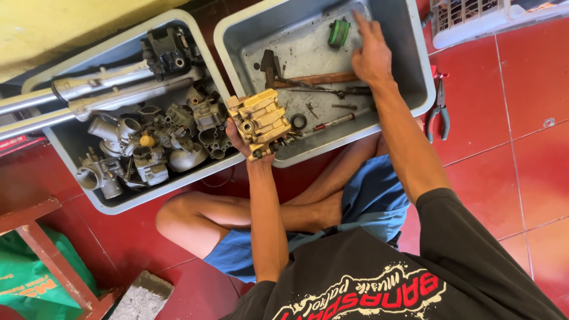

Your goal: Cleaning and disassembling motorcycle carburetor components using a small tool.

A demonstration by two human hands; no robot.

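Seated over two grey tubs, your left hand [237,133] grips a brass-coloured carburetor body [261,121] while your right hand [370,53], fingers spread and empty, reaches past a hammer [296,77] lying just below it, handle crosswise.

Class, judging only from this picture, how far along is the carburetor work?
Done: tools lie in the right gray tray. In hand: the left hand holds a gold carburetor; the right hand reaches into that tray. Left: more carburetors fill the left tray.
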